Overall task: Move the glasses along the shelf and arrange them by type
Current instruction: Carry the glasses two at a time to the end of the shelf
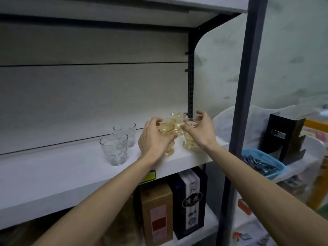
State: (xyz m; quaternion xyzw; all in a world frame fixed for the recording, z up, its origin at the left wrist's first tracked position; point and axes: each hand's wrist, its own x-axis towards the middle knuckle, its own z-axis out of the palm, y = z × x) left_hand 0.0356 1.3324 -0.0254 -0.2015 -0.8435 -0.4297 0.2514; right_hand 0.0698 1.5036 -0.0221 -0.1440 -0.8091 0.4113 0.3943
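Observation:
Two clear dimpled tumblers, one nearer [114,150] and one behind it [125,133], stand on the white shelf [71,174]. To their right is a cluster of several amber footed glasses. My left hand [152,141] grips the front amber glass [166,129], thumb over its rim and fingers wrapped round its side. My right hand [201,132] curls round the top of the right amber glass [189,142], thumb at the near rim and fingers arched over the far rim. Another amber glass [178,118] stands at the back by the shelf's rear post.
A dark metal upright [243,103] borders the shelf on the right. Below stand a brown box [156,213] and a dark blue box [190,199]. Beyond the upright are a blue basket [262,164] and a black box [284,135].

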